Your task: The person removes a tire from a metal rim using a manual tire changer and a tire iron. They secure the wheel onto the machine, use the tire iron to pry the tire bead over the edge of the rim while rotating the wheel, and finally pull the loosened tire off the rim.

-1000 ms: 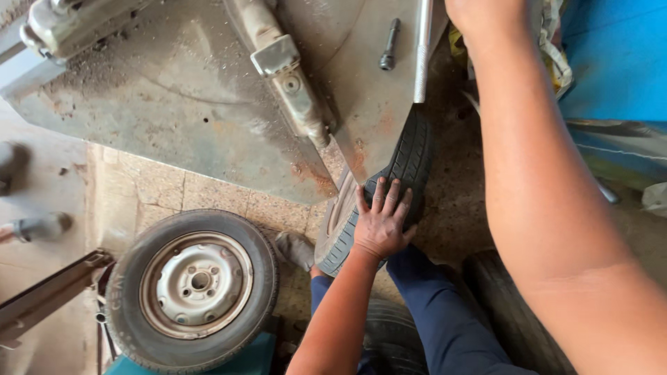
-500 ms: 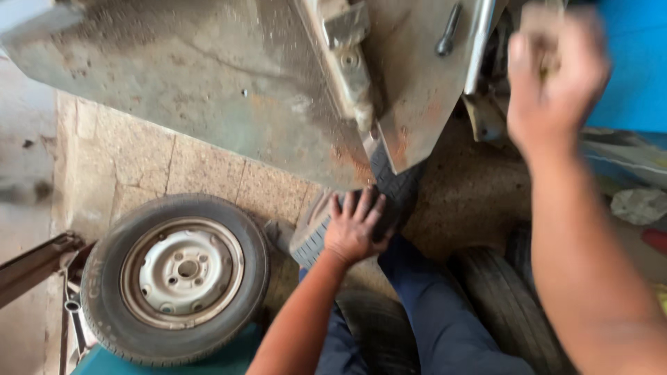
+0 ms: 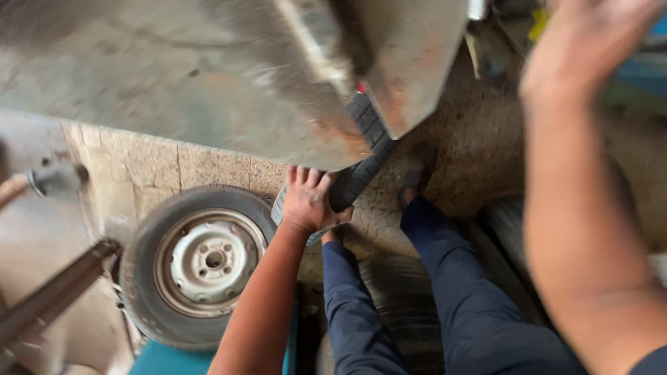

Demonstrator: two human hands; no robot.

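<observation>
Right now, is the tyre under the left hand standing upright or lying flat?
Upright. The tyre stands on edge, its tread showing, the left hand pressed on it.

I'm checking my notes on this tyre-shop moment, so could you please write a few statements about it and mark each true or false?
1. The left hand rests on the upright tyre. True.
2. The right hand grips a hammer. False: it is raised and blurred, and nothing can be made out in it.
3. A wheel with a pale steel rim lies flat on the floor. True.
4. The person wears red trousers. False: the trousers are dark blue.
5. The metal table sits above the upright tyre. True.
</observation>
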